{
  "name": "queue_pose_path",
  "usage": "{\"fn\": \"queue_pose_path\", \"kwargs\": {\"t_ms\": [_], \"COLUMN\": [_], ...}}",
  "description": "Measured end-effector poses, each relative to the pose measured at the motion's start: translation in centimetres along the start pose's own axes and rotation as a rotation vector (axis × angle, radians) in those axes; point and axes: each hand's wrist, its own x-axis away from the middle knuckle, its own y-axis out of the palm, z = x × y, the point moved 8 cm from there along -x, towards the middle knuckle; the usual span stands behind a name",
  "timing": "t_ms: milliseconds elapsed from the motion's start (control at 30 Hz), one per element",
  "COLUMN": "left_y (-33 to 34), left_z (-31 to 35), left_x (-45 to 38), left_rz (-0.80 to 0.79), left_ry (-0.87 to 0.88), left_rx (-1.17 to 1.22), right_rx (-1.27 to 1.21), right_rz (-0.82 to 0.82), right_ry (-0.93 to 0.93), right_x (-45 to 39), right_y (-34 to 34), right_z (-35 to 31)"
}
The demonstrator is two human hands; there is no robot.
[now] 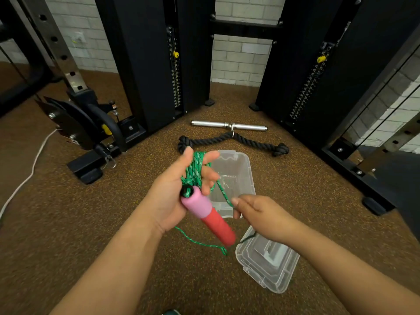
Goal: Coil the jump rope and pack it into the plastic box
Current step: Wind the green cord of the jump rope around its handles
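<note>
The fingers (205, 171) of the left hand (172, 196) are spread with green rope (195, 169) looped around them, the palm clamping the pink-and-red handle (204, 212). The right hand (256, 214) pinches the free strand. Loops could slide off those open fingers if tension drops. The trailing rope on the floor (91, 223) may snag. The open box (241, 176) waits just beyond, its lid (268, 262) beside.

shoe (171, 312) cut off, box (238, 169) partly hidden
</note>
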Motion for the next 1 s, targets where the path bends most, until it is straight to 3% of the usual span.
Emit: {"fn": "queue_pose_path", "kwargs": {"t_ms": [67,167,300,400,533,667,833,1000], "left_y": [-0.4,-1.0,-0.6,-1.5,-0.6,1.4,1.3,0.3], "left_z": [0.2,-0.6,-3.1,-4.3,-4.5,-3.9,-2.7,-2.7], "left_x": [-0.1,0.1,0.5,0.5,1.1,1.3,0.6,0.3], "left_rz": [-0.002,-0.003,-0.046,-0.066,-0.155,-0.258,-0.119,-0.072], "left_ry": [-0.009,-0.056,-0.188,-0.220,-0.266,-0.244,-0.163,-0.169], "left_rx": [0.008,-0.222,-0.463,-0.732,-0.849,-0.747,-0.568,-0.400], "right_rx": [0.176,0.337,0.367,0.189,-0.203,-0.242,-0.457,-0.492], "right_rz": [-0.052,-0.097,-0.083,-0.059,0.059,0.167,0.142,0.034], "right_ry": [-0.048,-0.166,-0.343,-0.347,-0.220,-0.187,-0.089,-0.128], "right_x": [0.6,1.6,2.7,2.8,2.1,1.2,0.3,0.3], "right_y": [0.6,1.7,2.2,0.4,-3.3,-5.0,-4.2,-3.2], "right_z": [-0.9,-3.2,-6.1,-7.3,-6.2,-4.6,-2.8,-2.9]}}
